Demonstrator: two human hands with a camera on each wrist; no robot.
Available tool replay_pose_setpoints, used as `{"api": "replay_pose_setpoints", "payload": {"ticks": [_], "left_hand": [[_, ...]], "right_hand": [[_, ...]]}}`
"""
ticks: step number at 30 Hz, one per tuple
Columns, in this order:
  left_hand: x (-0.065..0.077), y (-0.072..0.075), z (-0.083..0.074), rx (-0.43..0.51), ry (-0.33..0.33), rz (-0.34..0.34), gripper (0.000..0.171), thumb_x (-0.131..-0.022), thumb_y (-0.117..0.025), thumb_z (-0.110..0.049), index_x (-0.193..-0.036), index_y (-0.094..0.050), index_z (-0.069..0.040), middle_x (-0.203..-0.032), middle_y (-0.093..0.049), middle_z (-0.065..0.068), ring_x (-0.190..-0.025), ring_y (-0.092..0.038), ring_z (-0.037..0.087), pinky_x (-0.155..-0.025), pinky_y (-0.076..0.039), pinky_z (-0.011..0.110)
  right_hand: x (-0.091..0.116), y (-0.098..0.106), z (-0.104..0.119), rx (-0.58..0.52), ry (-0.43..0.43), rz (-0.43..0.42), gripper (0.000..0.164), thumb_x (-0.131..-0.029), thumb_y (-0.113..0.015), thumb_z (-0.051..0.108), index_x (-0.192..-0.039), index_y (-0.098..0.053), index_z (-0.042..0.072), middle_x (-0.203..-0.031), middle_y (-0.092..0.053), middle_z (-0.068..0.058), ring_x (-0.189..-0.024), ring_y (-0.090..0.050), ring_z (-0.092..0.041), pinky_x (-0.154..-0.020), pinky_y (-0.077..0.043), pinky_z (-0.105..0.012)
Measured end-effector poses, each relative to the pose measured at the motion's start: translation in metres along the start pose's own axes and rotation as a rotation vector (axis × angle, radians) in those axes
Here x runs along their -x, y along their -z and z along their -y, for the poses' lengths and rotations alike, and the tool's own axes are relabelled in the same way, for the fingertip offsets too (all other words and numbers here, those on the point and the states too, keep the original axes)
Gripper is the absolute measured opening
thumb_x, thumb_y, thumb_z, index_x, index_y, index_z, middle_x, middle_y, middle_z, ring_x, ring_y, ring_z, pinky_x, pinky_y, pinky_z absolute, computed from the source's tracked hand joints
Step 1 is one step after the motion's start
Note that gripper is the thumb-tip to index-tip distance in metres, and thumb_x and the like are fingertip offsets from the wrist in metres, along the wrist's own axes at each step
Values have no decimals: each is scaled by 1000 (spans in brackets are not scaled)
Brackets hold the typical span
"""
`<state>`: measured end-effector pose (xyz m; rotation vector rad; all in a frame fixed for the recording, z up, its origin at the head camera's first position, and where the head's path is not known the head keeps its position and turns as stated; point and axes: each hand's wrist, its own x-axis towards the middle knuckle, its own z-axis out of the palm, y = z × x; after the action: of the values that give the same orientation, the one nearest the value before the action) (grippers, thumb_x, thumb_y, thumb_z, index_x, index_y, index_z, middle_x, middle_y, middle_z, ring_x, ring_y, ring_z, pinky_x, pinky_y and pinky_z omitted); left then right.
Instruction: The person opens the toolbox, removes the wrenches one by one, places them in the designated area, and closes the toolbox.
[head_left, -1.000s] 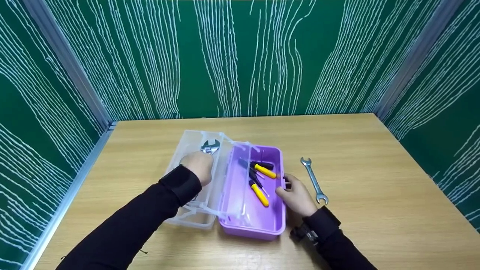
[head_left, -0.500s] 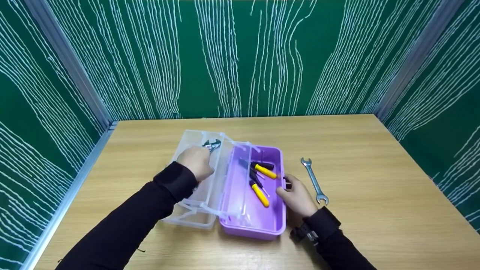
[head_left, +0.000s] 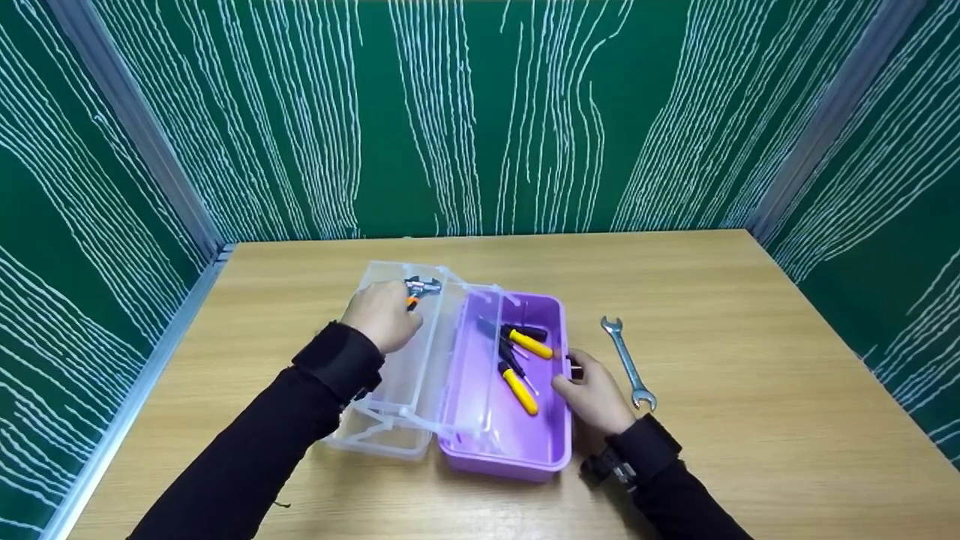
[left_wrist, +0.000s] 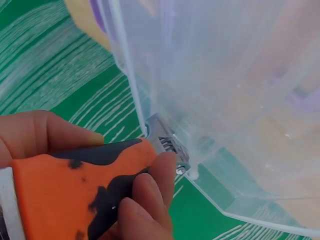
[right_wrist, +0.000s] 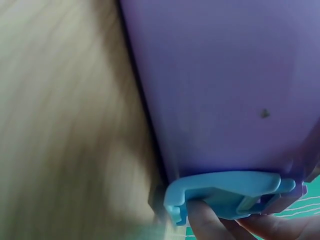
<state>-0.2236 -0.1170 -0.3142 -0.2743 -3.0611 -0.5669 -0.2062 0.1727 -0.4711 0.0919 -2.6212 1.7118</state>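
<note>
My left hand (head_left: 381, 315) grips an adjustable wrench (head_left: 424, 286) over the see-through lid (head_left: 397, 375), which lies folded open. In the left wrist view its orange and black handle (left_wrist: 115, 170) runs between thumb and fingers, with the metal head against the lid's edge. My right hand (head_left: 596, 394) pinches the right wall of the purple toolbox (head_left: 561, 442), thumb at the rim, fingers by the light blue latch (right_wrist: 225, 184) outside. Inside the box lie a yellow-handled tool (head_left: 519, 390), a second yellow handle (head_left: 531, 343) and several black-handled tools.
To the right of the box an open-ended wrench (head_left: 628, 364) lies on the wooden table (head_left: 720, 315). Green panels (head_left: 525, 112) with white wavy lines enclose the back and sides.
My left hand has moved back and left over the lid with the adjustable wrench, whose head has turned and orange handle now shows. The right hand and toolbox stay in place.
</note>
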Motion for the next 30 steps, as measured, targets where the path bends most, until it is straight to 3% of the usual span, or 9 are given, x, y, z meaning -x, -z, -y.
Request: {"api": "replay_pose_setpoints", "payload": {"ticks": [9,14,23,27,30], "left_hand": [[4,1,8,125,45,22,11,-89,-60,-10,-87,-60,1,-78,-53,7,-63,-49,20,-54,-36,24],[6,-1,11,150,38,2,13,-89,-58,-9,-93,-62,3,-81,-56,9,-67,-51,21,-57,-39,26],[17,-3,7,270,35,-136,45,-93,-54,-12,-135,-51,6,-109,-58,20,-88,-56,29,-76,-49,39],[25,-8,0,351,17,-219,49,-92,-55,-11,-138,-49,3,-115,-57,20,-88,-54,28,-76,-48,38],[31,-17,-6,422,-44,-294,48,-91,-57,-8,-137,-50,4,-112,-57,19,-84,-53,25,-72,-47,35]], "right_hand": [[1,1,1,9,15,8,45,-88,-59,3,-131,-52,-10,-115,-66,-28,-97,-69,-29,-77,-59,-35],[2,4,1,21,1,13,46,-91,-61,7,-133,-52,-9,-117,-65,-26,-98,-68,-26,-79,-59,-32],[-1,11,6,-42,1,13,50,-93,-63,11,-137,-49,-7,-125,-60,-28,-105,-66,-34,-78,-59,-28],[-1,17,18,-73,21,-19,56,-95,-62,13,-142,-41,-10,-132,-55,-30,-116,-60,-41,-90,-56,-39],[1,21,29,-78,39,-58,57,-97,-60,14,-144,-38,-9,-135,-52,-30,-122,-56,-42,-101,-49,-45]]}}
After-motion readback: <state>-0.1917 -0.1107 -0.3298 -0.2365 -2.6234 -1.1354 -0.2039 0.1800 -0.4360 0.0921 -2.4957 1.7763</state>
